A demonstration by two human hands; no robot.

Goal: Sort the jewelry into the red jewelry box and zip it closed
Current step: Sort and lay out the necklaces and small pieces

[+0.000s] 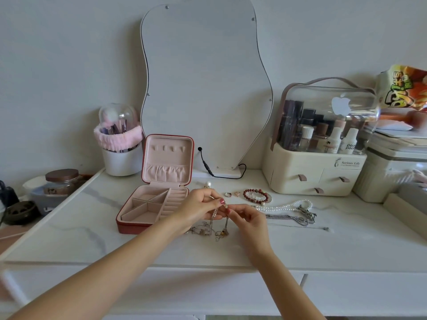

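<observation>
Pinching a thin gold chain (225, 212) between left hand (198, 207) and right hand (248, 218), fingertips closed on its top so the rest hangs to the white tabletop (161, 248), probably to untangle it. Just left, red jewelry box (153, 204) lying unzipped, lid upright, compartments apparently bare, ready for filling. Farther right: beaded bracelet (256, 196), pearl strand (285, 207) waiting unsorted.

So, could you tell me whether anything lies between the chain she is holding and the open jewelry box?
Nothing visible does. Both the left hand and the right hand pinch the thin chain just right of the red jewelry box, whose lid stands open and whose compartments look empty.
</observation>
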